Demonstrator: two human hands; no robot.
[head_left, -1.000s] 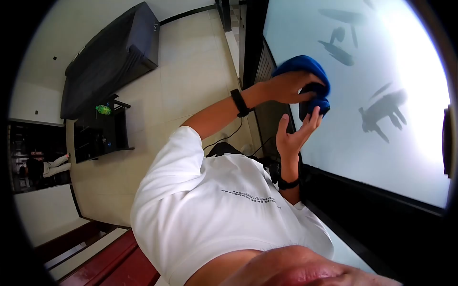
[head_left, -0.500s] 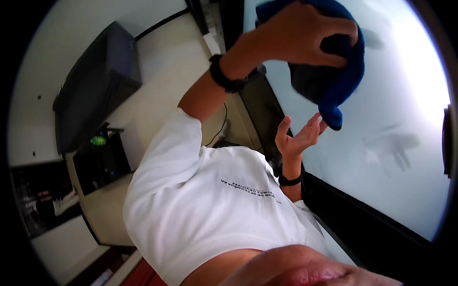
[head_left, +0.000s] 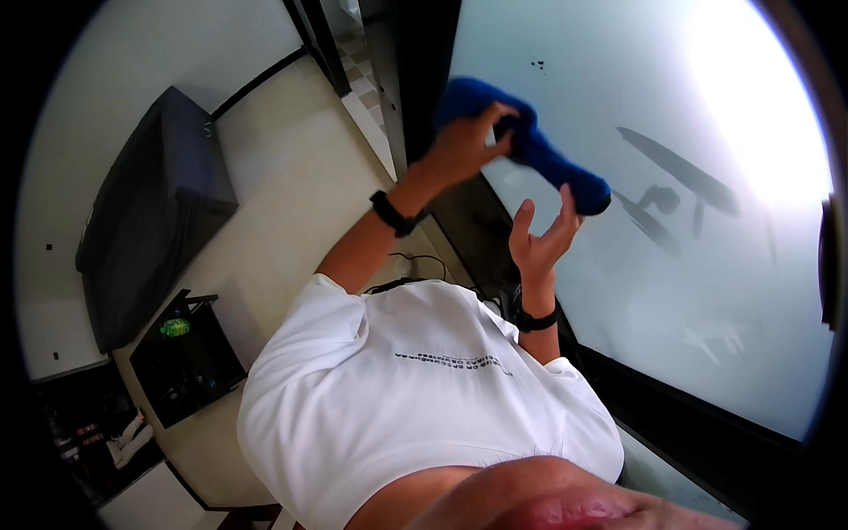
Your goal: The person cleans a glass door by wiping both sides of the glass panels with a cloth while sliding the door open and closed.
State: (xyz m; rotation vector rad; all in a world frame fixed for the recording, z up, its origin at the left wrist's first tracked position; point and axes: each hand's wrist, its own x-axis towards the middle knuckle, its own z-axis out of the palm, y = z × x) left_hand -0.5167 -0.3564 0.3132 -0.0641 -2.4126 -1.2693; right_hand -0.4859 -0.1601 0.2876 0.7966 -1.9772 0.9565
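Note:
A long blue plush-looking cleaning pad [head_left: 549, 157] with a dark end is held in front of a large pale glass panel [head_left: 609, 291]. My left hand [head_left: 468, 146] is closed around its middle, fingers on one edge. A dark watch strap circles that wrist. Below the pad's far end my right hand [head_left: 541, 247] is raised with thumb and fingers spread. Its fingertips overlap the dark end; whether they touch it I cannot tell. Dark smudgy shadows or reflections of the pad and hands show on the panel.
A black frame [head_left: 671, 397] borders the glass panel. A dark covered piece of furniture [head_left: 159, 221] stands at left. Near it is a low black table [head_left: 190, 367] with a green bottle [head_left: 175, 328]. A cable [head_left: 428, 258] lies on the pale floor.
My left hand has carried the blue pad down and left in view, and the pad now shows stretched lengthwise. My right hand has stayed near its end. The view has shifted slightly.

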